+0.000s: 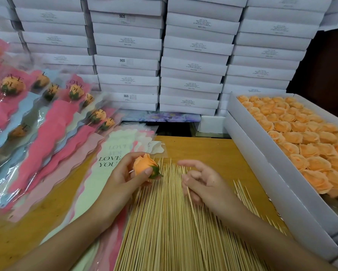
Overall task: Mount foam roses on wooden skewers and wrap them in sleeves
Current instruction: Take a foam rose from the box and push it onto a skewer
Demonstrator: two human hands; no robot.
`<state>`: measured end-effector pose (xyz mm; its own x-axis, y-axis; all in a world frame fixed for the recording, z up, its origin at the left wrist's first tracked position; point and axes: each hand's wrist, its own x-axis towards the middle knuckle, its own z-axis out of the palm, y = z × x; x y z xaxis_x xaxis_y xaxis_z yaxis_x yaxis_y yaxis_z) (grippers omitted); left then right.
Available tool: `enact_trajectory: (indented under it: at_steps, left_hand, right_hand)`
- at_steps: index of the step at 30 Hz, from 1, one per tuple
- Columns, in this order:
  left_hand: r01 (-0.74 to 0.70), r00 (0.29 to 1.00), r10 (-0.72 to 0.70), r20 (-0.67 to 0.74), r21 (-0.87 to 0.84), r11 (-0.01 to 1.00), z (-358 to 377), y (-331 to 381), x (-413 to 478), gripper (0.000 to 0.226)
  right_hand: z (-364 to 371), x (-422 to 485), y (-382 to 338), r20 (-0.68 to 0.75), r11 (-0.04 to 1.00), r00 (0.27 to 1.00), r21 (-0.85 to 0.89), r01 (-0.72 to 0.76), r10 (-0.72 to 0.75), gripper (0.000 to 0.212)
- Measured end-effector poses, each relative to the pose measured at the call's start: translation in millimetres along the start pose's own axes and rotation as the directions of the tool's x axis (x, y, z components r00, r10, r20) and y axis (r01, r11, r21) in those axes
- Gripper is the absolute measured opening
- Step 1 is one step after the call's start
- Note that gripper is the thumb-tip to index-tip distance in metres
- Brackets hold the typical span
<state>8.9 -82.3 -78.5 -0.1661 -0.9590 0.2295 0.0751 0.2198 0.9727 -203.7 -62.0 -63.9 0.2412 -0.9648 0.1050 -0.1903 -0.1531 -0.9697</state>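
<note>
My left hand (123,175) grips an orange foam rose (144,165) with a green base, its base pointing right. My right hand (201,182) pinches one wooden skewer (192,208) that slants down toward me, its top end in my fingers. Both hands hover over a wide pile of skewers (164,222) spread on the wooden table. A stack of empty sleeves (109,161) printed "LOVE YOU" lies just left of my left hand.
A long white box (262,173) full of orange foam roses (301,137) runs along the right. Finished wrapped roses (47,114) in pink and blue sleeves cover the left. Stacked white boxes (193,65) form a wall at the back.
</note>
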Motion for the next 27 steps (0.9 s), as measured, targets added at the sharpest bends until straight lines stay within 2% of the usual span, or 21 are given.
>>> enact_trajectory:
  at_steps: [3, 6, 9, 12, 27]
  left_hand:
    - [0.008, 1.000, -0.008, 0.010, -0.020, 1.000, -1.3, -2.1, 1.3, 0.040]
    - [0.024, 0.999, -0.022, 0.049, -0.031, 0.999, -3.4, -3.5, 1.6, 0.035]
    - [0.026, 0.999, -0.022, 0.048, -0.068, 0.997, -4.4, -4.3, 2.5, 0.030]
    - [0.022, 0.999, -0.018, 0.051, -0.082, 0.996, -3.4, -4.0, 2.5, 0.034]
    - [0.020, 0.995, -0.015, 0.096, -0.050, 0.999, -4.8, -5.8, 3.2, 0.036]
  right_hand:
    - [6.7, -3.6, -0.7, 0.113, 0.996, 0.992, 0.073, -0.057, 0.048, 0.023]
    - [8.6, -5.4, 1.3, 0.160, 0.992, 0.985, 0.102, -0.081, 0.064, 0.022]
    - [7.9, -4.6, 2.9, 0.184, 0.992, 0.981, 0.098, -0.078, 0.059, 0.024]
    - [8.4, -4.2, 4.6, 0.201, 0.992, 0.979, 0.110, -0.068, 0.045, 0.024]
    - [9.2, -4.9, 3.8, 0.223, 0.988, 0.975, 0.147, -0.055, 0.021, 0.023]
